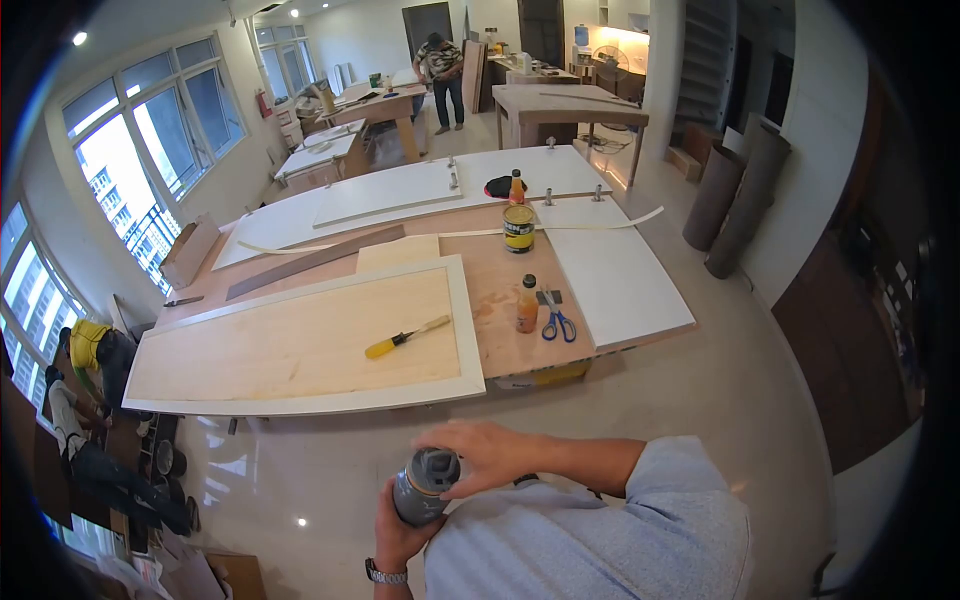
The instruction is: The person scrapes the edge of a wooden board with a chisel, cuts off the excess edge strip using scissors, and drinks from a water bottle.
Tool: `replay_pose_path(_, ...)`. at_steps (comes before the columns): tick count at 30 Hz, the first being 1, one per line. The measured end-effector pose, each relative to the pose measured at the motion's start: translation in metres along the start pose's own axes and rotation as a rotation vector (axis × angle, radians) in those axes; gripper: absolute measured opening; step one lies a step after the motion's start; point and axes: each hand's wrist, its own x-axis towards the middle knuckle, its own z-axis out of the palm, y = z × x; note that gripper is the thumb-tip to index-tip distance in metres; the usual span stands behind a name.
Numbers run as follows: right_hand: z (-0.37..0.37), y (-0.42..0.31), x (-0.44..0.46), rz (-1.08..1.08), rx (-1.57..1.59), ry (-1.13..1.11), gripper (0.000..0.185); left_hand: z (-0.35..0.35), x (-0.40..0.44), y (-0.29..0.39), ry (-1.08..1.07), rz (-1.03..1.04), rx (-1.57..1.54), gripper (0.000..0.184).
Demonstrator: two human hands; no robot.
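A dark grey bottle (422,492) with a black lid is upright close to my body, short of the worktable. My left hand (398,530), with a metal watch at its wrist, is wrapped round the bottle's lower side. Over the lid's right side curl the fingers of my right hand (485,452). On the table beyond lie a white-edged wooden panel (300,345) and, on it, a brush with a yellow handle (385,346). Blue-handled scissors (557,322) are beside an orange-capped bottle (527,304).
A yellow and black can (518,230) stands among white boards (625,270). Two co-workers (88,350) bend at the far left; another person (441,80) stands at the back. Dark rolls (745,200) lean by the right wall.
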Motion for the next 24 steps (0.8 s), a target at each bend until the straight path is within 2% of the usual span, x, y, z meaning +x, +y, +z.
replay_pose_path(2,-0.021,0.006,0.001,-0.1,-0.001,-0.067,0.078,0.001,0.01,0.0,-0.028,0.01,0.013,0.097)
replay_pose_path(5,-0.066,0.0,-0.009,-0.127,0.191,0.113,0.078,0.0,0.029,0.009,-0.092,0.017,-0.049,0.099)
replay_pose_path(7,-0.078,0.016,-0.023,0.009,0.44,0.228,0.079,-0.005,0.047,0.025,-0.11,0.033,-0.187,0.1)
replay_pose_path(8,-0.083,0.026,-0.03,0.077,0.564,0.281,0.079,-0.008,0.056,0.029,-0.133,0.106,-0.201,0.102)
replay_pose_path(10,-0.088,0.046,-0.044,0.208,0.633,0.296,0.081,-0.012,0.076,0.031,-0.174,0.194,-0.216,0.102)
replay_pose_path(12,-0.085,0.076,-0.06,0.356,0.706,0.288,0.081,-0.014,0.095,0.058,-0.129,0.326,-0.371,0.105)
replay_pose_path(14,-0.063,0.118,-0.081,0.516,0.78,0.259,0.077,-0.023,0.119,0.084,-0.11,0.428,-0.279,0.106)
replay_pose_path(17,-0.022,0.17,-0.121,0.763,0.801,0.362,0.067,-0.033,0.15,0.119,-0.109,0.603,-0.253,0.106)
replay_pose_path(19,0.004,0.211,-0.162,1.006,0.554,0.346,0.059,-0.032,0.171,0.139,-0.092,0.744,-0.261,0.102)
replay_pose_path(21,0.027,0.241,-0.212,1.073,0.323,0.336,0.058,-0.029,0.191,0.157,-0.048,0.905,-0.247,0.096)
replay_pose_path(23,0.062,0.295,-0.294,1.109,-0.166,0.294,0.063,-0.028,0.203,0.174,0.001,0.974,-0.192,0.089)
replay_pose_path(24,0.063,0.297,-0.325,1.146,-0.178,0.247,0.06,-0.026,0.207,0.182,0.021,1.009,-0.166,0.085)
